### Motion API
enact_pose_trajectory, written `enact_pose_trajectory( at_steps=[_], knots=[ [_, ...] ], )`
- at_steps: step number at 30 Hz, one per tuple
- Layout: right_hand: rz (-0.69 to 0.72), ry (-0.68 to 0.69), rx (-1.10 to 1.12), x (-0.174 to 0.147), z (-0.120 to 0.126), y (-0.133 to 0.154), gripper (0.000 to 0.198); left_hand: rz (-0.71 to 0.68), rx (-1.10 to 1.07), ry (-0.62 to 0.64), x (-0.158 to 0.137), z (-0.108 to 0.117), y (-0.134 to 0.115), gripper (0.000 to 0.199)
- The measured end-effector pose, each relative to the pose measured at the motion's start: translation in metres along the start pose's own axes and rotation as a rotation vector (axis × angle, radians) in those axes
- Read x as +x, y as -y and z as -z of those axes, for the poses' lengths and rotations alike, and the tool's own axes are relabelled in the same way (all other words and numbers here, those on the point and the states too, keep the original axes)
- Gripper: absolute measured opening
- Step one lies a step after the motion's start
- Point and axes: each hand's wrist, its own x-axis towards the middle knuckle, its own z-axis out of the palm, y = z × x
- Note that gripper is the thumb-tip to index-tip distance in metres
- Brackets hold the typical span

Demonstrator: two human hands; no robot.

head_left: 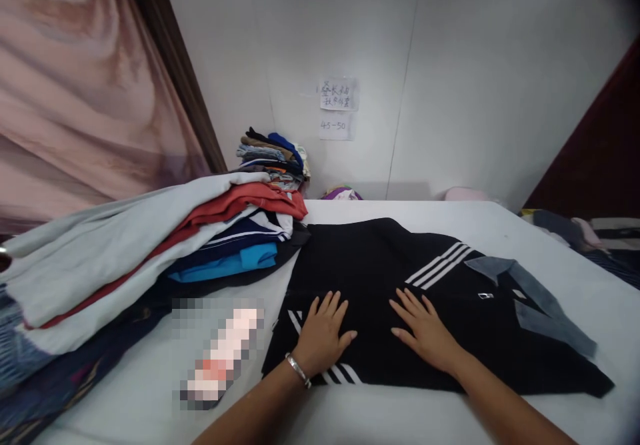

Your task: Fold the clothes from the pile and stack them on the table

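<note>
A black sweatshirt (pixel 360 258) with white stripes and a grey-blue collar (pixel 555 298) lies spread on the white table, its collar end toward the right. My left hand (pixel 323 338) rests flat on the lower left part of it, fingers spread, close to a set of white stripes (pixel 345 373). A silver bracelet (pixel 299 369) circles my left wrist. Flat on the cloth near the middle lies my right hand (pixel 423 328), fingers apart, just below the diagonal white stripes (pixel 440 265). Neither hand grips the fabric.
Piled clothes (pixel 150 245) cover the table's left side. A blurred-out item (pixel 223 355) lies left of the sweatshirt. Behind stands a stack of folded clothes (pixel 273 158); paper notes (pixel 339 95) hang on the wall. More clothes (pixel 590 238) lie beyond the table's right edge.
</note>
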Motion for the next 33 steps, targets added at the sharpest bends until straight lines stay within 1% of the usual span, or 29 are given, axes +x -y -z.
enact_pose_trajectory(
  at_steps=[2, 5, 7, 9, 12, 15, 17, 20, 22, 24, 26, 28, 31, 33],
  knots=[
    [-0.002, 0.006, -0.004, 0.0, -0.008, -0.003, 0.059, 0.02, -0.028, 0.024, 0.0, 0.003, 0.0, 0.063],
    [-0.007, 0.016, 0.0, -0.001, -0.009, -0.004, 0.059, 0.059, -0.103, 0.111, 0.003, 0.015, 0.002, 0.065],
    [-0.013, 0.035, 0.008, -0.001, -0.006, -0.003, 0.06, 0.073, -0.156, 0.156, 0.009, 0.031, 0.005, 0.065],
    [-0.019, 0.047, 0.02, 0.0, -0.002, -0.001, 0.061, 0.064, -0.162, 0.127, 0.023, 0.05, 0.008, 0.064],
    [-0.022, 0.053, 0.046, 0.0, 0.0, 0.0, 0.062, 0.042, -0.091, 0.019, 0.063, 0.077, 0.012, 0.063],
    [-0.023, 0.055, 0.082, 0.001, 0.002, 0.001, 0.062, 0.038, -0.07, -0.025, 0.125, 0.09, 0.012, 0.062],
    [-0.024, 0.058, 0.111, 0.001, 0.004, 0.001, 0.063, 0.033, -0.102, -0.036, 0.172, 0.09, 0.011, 0.06],
    [-0.034, 0.077, 0.157, 0.002, 0.006, 0.001, 0.063, 0.047, -0.129, -0.055, 0.239, 0.085, 0.005, 0.06],
    [-0.041, 0.096, 0.185, 0.003, 0.008, 0.001, 0.064, 0.058, -0.126, -0.05, 0.274, 0.079, 0.002, 0.064],
    [-0.044, 0.114, 0.209, 0.003, 0.011, 0.001, 0.065, 0.065, -0.114, -0.029, 0.301, 0.074, 0.001, 0.069],
    [-0.047, 0.132, 0.232, 0.003, 0.014, 0.001, 0.065, 0.071, -0.095, 0.008, 0.32, 0.069, 0.002, 0.074],
    [-0.05, 0.143, 0.253, 0.004, 0.016, 0.0, 0.066, 0.065, -0.072, 0.048, 0.332, 0.065, 0.003, 0.071],
    [-0.048, 0.144, 0.282, 0.004, 0.017, 0.0, 0.065, 0.0, -0.042, 0.071, 0.334, 0.06, 0.004, 0.044],
    [-0.045, 0.136, 0.301, 0.003, 0.016, -0.001, 0.064, -0.088, -0.032, 0.066, 0.321, 0.055, 0.002, 0.03]
  ],
)
